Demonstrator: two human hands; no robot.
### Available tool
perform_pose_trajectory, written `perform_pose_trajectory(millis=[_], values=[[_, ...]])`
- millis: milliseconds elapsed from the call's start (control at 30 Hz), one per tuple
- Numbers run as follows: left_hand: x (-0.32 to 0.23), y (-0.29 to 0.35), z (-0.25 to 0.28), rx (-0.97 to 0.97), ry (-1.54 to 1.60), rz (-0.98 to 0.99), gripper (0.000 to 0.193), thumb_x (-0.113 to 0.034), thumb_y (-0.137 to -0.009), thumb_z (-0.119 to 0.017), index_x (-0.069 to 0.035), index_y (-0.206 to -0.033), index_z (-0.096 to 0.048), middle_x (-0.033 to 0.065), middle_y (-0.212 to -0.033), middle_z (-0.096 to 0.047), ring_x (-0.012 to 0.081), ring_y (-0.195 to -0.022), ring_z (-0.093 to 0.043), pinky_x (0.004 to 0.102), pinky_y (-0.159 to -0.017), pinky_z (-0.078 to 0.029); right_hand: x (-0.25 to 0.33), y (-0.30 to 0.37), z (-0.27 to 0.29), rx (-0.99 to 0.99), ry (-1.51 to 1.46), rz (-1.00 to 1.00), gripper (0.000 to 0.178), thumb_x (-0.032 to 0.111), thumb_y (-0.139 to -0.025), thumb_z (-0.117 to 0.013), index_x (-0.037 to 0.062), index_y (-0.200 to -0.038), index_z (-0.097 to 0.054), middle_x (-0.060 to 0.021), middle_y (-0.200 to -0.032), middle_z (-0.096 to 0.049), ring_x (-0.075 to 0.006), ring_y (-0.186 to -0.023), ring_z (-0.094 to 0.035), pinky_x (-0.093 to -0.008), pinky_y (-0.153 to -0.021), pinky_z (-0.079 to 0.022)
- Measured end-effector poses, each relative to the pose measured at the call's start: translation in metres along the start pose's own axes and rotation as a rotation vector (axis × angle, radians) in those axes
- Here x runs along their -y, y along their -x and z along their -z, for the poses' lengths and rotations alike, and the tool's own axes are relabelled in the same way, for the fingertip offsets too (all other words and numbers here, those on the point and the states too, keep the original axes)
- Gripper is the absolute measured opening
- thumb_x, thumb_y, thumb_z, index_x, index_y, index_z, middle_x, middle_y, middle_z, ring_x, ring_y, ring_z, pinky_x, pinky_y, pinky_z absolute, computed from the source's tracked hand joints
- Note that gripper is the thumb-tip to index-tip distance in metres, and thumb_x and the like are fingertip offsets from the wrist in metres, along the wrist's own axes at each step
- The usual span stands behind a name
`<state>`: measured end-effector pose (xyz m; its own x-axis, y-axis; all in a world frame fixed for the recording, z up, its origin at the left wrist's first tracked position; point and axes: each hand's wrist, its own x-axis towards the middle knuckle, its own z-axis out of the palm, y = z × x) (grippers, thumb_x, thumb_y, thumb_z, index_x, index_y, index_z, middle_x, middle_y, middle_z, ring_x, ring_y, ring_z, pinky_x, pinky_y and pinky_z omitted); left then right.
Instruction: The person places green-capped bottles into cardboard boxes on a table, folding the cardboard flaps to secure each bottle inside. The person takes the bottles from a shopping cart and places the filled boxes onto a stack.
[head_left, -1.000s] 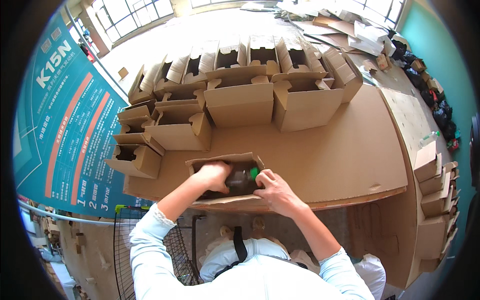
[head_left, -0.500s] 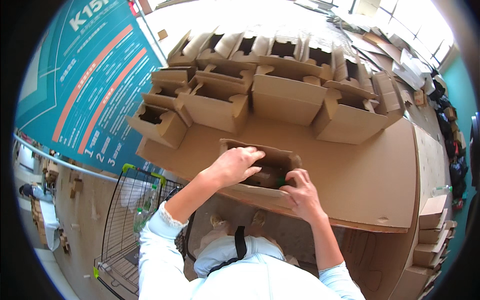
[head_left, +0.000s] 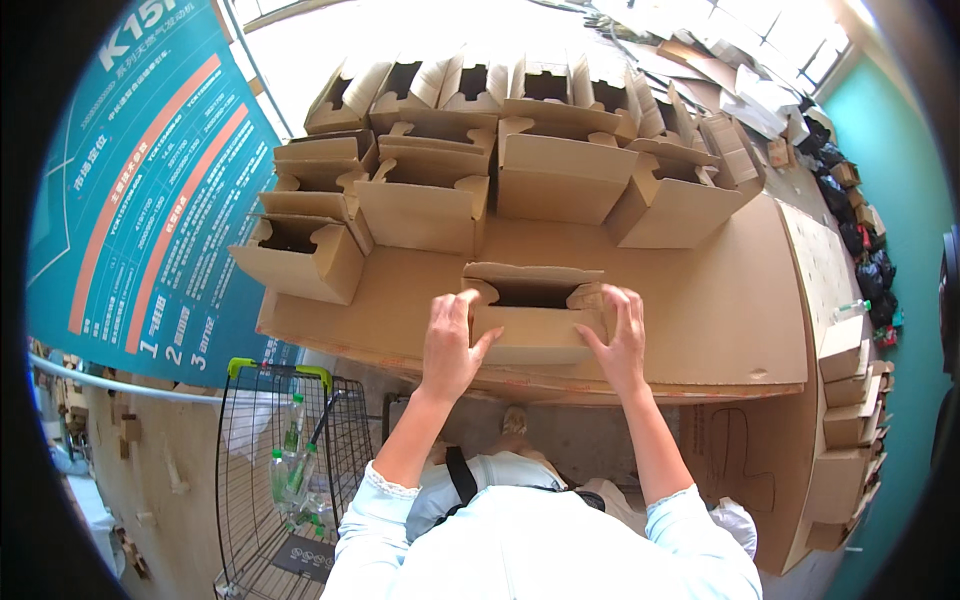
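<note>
A small open-topped cardboard box (head_left: 540, 335) stands near the front edge of the cardboard-covered table (head_left: 710, 330). Its far flap is raised, and the inside looks dark. My left hand (head_left: 452, 340) grips its left end, the thumb along the front wall and the fingers near the top corner. At the opposite end my right hand (head_left: 616, 340) holds it the same way. Beyond my hands, several similar open boxes are packed in rows, among them one wide box (head_left: 562, 178) in the middle and a smaller box (head_left: 305, 262) at the left.
At my left stands a black wire cart (head_left: 262, 440) with green-trimmed corners, holding clear plastic bottles (head_left: 290, 478). A teal printed banner (head_left: 150, 200) rises beside the table. More cardboard boxes (head_left: 845, 430) are stacked at the right, near dark bags (head_left: 875, 275) along the wall.
My left hand has moved from over the opening to the left end, and my right hand from a green thing at the rim to the right end. The box now faces me squarely.
</note>
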<state>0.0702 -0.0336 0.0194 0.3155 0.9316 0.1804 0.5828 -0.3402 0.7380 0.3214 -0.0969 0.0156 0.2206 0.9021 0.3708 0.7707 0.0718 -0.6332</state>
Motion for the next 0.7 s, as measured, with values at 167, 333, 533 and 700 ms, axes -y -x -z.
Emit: perform_pose_trajectory(millis=[167,333,533,700], values=[[-0.001,-0.014,0.006,-0.224,-0.176,-0.249,0.094,-0.021,-0.071,-0.084,-0.005,-0.149,-0.033,0.0177,-0.142,-0.047,0.0357,-0.132,-0.044,0.0424,-0.113,-0.035,0.030,-0.052,0.013,0.154,0.281,0.351,0.067,0.023,-0.072,-0.083,0.0087,-0.131,-0.053,-0.0114,-0.131,-0.053,-0.0284,-0.127,-0.046,-0.0441,-0.105,-0.041],[0.019,-0.011,0.004,-0.001,-0.046,-0.190,0.061,-0.024,-0.085,-0.073,-0.006,-0.137,-0.047,0.0171,-0.143,-0.046,0.0367,-0.128,-0.050,0.0428,-0.105,-0.044,0.000,-0.058,0.017,0.612,0.050,0.372,0.070,0.038,-0.072,-0.082,0.0180,-0.134,-0.057,-0.0150,-0.143,-0.044,-0.0375,-0.132,-0.041,-0.0496,-0.111,-0.036],[0.019,-0.002,-0.010,-0.067,-0.016,-0.186,0.033,-0.017,-0.097,-0.056,-0.002,-0.127,-0.058,0.0199,-0.147,-0.044,0.0406,-0.125,-0.053,0.0431,-0.100,-0.048,-0.008,-0.053,0.011,0.695,0.255,0.430,0.098,0.038,-0.064,-0.085,0.0381,-0.149,-0.037,-0.0195,-0.150,-0.033,-0.0448,-0.131,-0.037,-0.0539,-0.109,-0.036],[0.020,-0.002,-0.018,-0.166,0.001,-0.196,0.030,-0.014,-0.100,-0.050,-0.001,-0.125,-0.061,0.0218,-0.146,-0.045,0.0406,-0.121,-0.057,0.0423,-0.097,-0.051,-0.015,-0.049,0.009,0.683,0.297,0.461,0.092,0.030,-0.069,-0.083,0.0404,-0.149,-0.038,-0.0190,-0.143,-0.039,-0.0386,-0.127,-0.043,-0.0500,-0.105,-0.040]])
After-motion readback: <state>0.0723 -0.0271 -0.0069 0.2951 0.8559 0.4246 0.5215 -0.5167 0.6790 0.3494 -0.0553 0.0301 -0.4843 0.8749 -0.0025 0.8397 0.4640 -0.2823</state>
